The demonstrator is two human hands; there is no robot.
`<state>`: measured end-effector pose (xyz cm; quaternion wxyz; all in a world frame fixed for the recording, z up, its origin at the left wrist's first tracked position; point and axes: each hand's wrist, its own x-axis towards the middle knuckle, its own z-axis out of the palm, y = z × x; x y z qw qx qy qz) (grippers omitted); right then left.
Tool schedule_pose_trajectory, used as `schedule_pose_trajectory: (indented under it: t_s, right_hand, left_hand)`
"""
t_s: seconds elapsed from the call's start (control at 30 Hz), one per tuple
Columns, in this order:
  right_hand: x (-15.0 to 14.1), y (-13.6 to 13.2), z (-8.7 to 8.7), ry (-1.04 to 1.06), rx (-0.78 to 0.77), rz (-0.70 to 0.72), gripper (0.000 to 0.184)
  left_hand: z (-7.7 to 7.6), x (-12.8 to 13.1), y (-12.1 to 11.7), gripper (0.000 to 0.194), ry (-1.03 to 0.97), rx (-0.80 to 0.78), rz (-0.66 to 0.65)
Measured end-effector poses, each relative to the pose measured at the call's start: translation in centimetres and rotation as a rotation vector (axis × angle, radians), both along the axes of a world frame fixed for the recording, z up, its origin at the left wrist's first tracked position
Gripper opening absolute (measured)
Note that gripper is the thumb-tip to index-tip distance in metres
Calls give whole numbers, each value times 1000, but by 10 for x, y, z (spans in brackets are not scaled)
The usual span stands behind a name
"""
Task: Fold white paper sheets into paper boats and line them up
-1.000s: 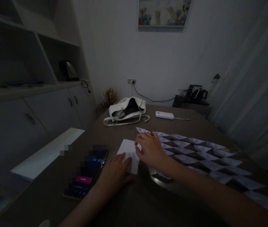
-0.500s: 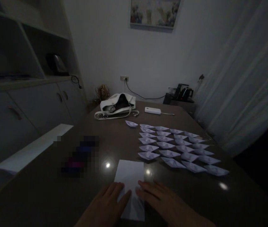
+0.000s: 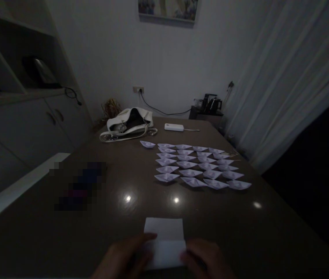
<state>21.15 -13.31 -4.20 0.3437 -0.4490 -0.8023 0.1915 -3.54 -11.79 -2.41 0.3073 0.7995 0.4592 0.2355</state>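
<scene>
A white sheet of paper [image 3: 164, 228] lies at the near side of the table, with its near part bent up and over toward the far part. My left hand [image 3: 124, 254] pinches the sheet's left edge, fingers on top and the thumb lower down, a little blurred. At the right edge, my right hand [image 3: 206, 255] grips the bent part between thumb and fingers. Beyond the hands, several folded paper boats [image 3: 192, 173] stand in rows on the right half of the table. One more paper boat [image 3: 148, 144] sits apart at the rows' far left.
A white handbag [image 3: 129, 124] and a white power bank [image 3: 173, 127] with a short cable lie at the far end of the brown table [image 3: 118, 228]. A pixelated dark object [image 3: 81, 186] is on the left. Cabinets [image 3: 28, 120] line the left wall.
The sheet lay flat under both palms; now its near part is raised and bent over, held at both edges. The head view has shifted, so the tabletop things appear further left and higher.
</scene>
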Motion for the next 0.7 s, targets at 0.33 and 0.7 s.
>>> schedule_pose_trajectory:
  t_s: [0.33, 0.7]
  right_hand:
    - [-22, 15, -7, 137, -194, -405, 26]
    - [-21, 10, -13, -17, 37, -506, 22]
  left_hand:
    - [-6, 9, 30, 57, -60, 41, 179]
    - [-14, 29, 37, 27, 112, 94, 195]
